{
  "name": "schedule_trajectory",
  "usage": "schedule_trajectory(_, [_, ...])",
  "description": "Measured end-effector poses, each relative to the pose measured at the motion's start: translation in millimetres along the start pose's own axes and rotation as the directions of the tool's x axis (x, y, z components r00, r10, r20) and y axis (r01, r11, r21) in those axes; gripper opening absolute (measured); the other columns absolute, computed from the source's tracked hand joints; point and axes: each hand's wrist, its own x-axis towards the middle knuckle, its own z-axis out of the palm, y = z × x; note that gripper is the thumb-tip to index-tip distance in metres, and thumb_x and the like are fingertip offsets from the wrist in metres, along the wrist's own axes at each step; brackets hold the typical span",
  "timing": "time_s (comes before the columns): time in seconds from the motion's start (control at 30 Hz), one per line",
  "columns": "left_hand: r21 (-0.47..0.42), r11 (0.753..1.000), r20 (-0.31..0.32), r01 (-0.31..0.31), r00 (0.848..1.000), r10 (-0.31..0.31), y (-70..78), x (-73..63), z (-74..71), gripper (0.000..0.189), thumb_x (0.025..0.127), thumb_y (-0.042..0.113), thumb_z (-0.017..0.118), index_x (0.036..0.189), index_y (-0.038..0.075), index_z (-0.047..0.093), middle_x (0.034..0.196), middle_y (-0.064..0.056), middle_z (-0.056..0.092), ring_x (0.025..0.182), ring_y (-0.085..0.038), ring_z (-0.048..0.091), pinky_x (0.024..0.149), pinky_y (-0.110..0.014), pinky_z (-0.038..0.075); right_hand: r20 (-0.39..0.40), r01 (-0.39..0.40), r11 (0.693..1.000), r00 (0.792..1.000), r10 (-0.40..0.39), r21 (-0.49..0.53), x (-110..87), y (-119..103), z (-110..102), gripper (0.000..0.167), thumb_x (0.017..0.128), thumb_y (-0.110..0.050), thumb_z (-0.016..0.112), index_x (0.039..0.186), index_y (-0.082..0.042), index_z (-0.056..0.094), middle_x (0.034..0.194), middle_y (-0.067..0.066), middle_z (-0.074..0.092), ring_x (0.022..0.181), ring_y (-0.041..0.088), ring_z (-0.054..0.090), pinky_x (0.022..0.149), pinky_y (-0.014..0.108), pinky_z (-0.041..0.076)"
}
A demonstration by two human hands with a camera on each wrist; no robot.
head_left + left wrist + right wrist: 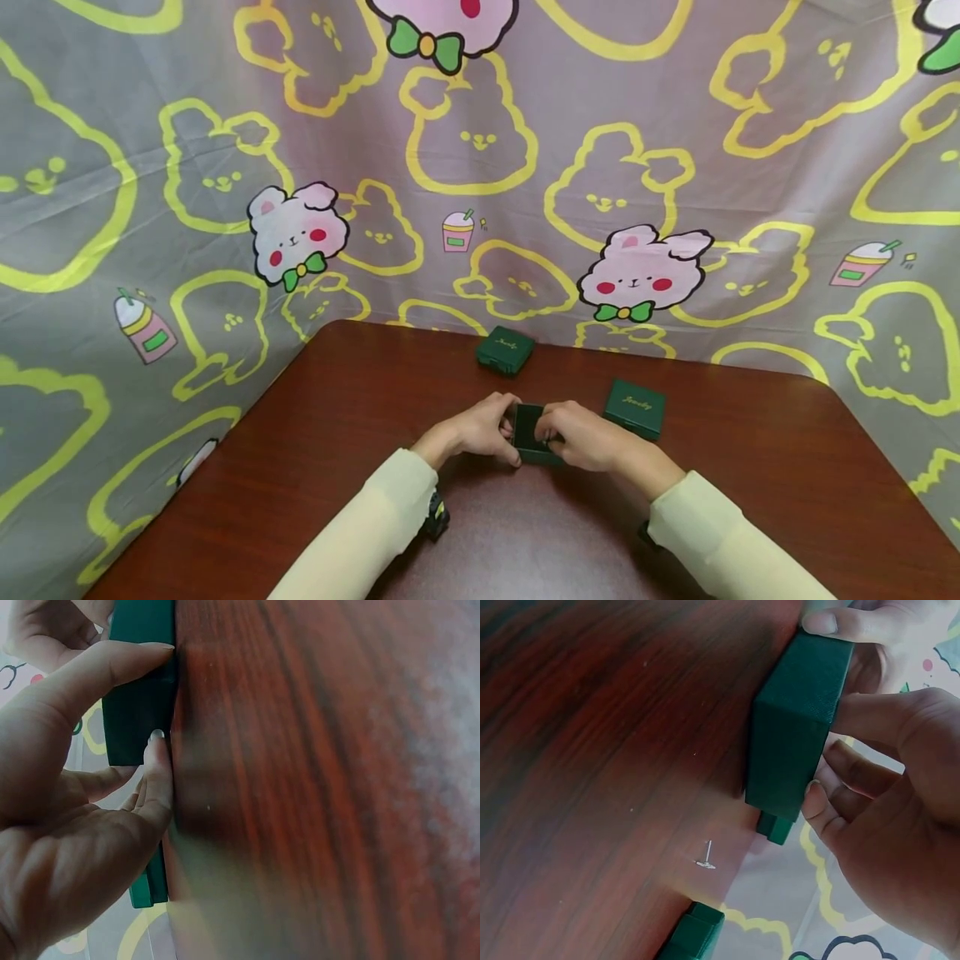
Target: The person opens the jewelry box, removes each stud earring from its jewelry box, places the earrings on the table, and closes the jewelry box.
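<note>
A dark green box [531,457] sits topless on the table between the two hands, its dark inside facing up. My left hand [486,429] grips its left end; in the left wrist view the thumb [142,660] lies along one wall and another fingertip presses the adjoining side. My right hand [581,435] reaches over the right end with bent fingers, their tips partly hidden behind the rim. In the right wrist view one fingertip [814,796] is right at a corner of the box. I cannot tell whether the right fingers hold something inside.
A closed green box [506,348] with gold lettering stands at the back of the brown table [360,400]. Another green piece with the same lettering [634,407] lies right of the hands. A small silver pin-like piece [706,857] lies on the table. Patterned cloth [480,275] hangs behind.
</note>
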Motion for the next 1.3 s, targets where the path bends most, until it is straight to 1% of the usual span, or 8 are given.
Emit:
schedule_trajectory(0.17, [-0.004, 1.000, 0.002, 0.000, 1.000, 0.000, -0.3, 1.1, -1.0, 0.076, 0.069, 0.006, 0.093, 0.133, 0.007, 0.053, 0.118, -0.006, 0.047, 0.097, -0.015, 0.054, 0.084, -0.029, 0.047, 0.003, 0.006, 1.000, 1.000, -0.006, 0.003, 2.3, 1.0, -1.4, 0.017, 0.088, 0.009, 0.067, 0.095, -0.004, 0.074, 0.092, 0.004, 0.065, 0.081, 0.014, 0.060, 0.070, 0.026, 0.051])
schedule_trajectory(0.27, [-0.005, 1.000, 0.001, -0.006, 1.000, 0.006, -0.6, 0.8, -0.6, 0.075, 0.068, 0.004, 0.093, 0.132, 0.006, 0.053, 0.116, -0.007, 0.047, 0.096, -0.016, 0.055, 0.084, -0.029, 0.046, 0.007, 0.005, 1.000, 1.000, -0.005, 0.009, 3.1, 1.1, -1.4, 0.015, 0.087, 0.009, 0.067, 0.091, -0.005, 0.073, 0.089, 0.004, 0.064, 0.078, 0.015, 0.058, 0.068, 0.026, 0.049])
schedule_trajectory(0.5, [0.014, 1.000, -0.010, -0.014, 1.000, 0.014, -1.6, 1.7, -0.6, 0.075, 0.067, 0.004, 0.093, 0.131, 0.006, 0.054, 0.116, -0.007, 0.047, 0.096, -0.015, 0.055, 0.083, -0.028, 0.046, -0.006, 0.000, 1.000, 1.000, -0.001, -0.002, 2.5, 1.1, -2.3, 0.016, 0.087, 0.009, 0.068, 0.098, -0.002, 0.073, 0.095, 0.006, 0.066, 0.084, 0.015, 0.062, 0.072, 0.028, 0.054])
schedule_trajectory(0.7, [0.007, 1.000, -0.022, -0.014, 1.000, 0.014, -1.2, 1.8, 0.5, 0.074, 0.067, 0.004, 0.093, 0.130, 0.006, 0.054, 0.115, -0.007, 0.047, 0.096, -0.015, 0.054, 0.083, -0.028, 0.046, 0.012, -0.022, 0.999, 1.000, 0.022, -0.033, 2.6, 0.7, -3.2, 0.013, 0.088, 0.006, 0.070, 0.099, -0.001, 0.072, 0.094, 0.006, 0.065, 0.082, 0.013, 0.062, 0.070, 0.028, 0.053])
schedule_trajectory(0.83, [0.006, 1.000, -0.020, -0.011, 1.000, 0.011, -0.6, 0.5, 1.7, 0.074, 0.067, 0.004, 0.094, 0.130, 0.007, 0.054, 0.115, -0.007, 0.047, 0.096, -0.015, 0.054, 0.083, -0.028, 0.046, 0.028, -0.040, 0.998, 0.999, 0.041, -0.042, 2.9, -0.3, -2.4, 0.011, 0.088, 0.005, 0.070, 0.096, -0.002, 0.071, 0.092, 0.004, 0.063, 0.080, 0.013, 0.060, 0.068, 0.027, 0.052])
schedule_trajectory(1.0, [0.007, 1.000, -0.018, -0.010, 1.000, 0.010, 0.0, -0.7, 1.3, 0.074, 0.067, 0.003, 0.093, 0.130, 0.007, 0.054, 0.116, -0.007, 0.047, 0.096, -0.016, 0.055, 0.083, -0.029, 0.046, 0.037, -0.062, 0.998, 0.997, 0.063, -0.027, 3.9, -0.3, -2.5, 0.012, 0.087, 0.006, 0.069, 0.090, -0.006, 0.070, 0.088, 0.001, 0.061, 0.077, 0.012, 0.057, 0.066, 0.027, 0.050])
schedule_trajectory(1.3, [0.000, 1.000, -0.014, -0.012, 1.000, 0.012, 1.0, -0.9, -0.2, 0.075, 0.067, 0.003, 0.093, 0.131, 0.007, 0.054, 0.117, -0.009, 0.048, 0.096, -0.016, 0.054, 0.083, -0.028, 0.046, 0.045, -0.077, 0.997, 0.996, 0.077, 0.010, 5.0, 0.8, -4.5, 0.012, 0.088, 0.007, 0.069, 0.090, -0.005, 0.070, 0.089, 0.003, 0.064, 0.079, 0.012, 0.057, 0.067, 0.027, 0.050])
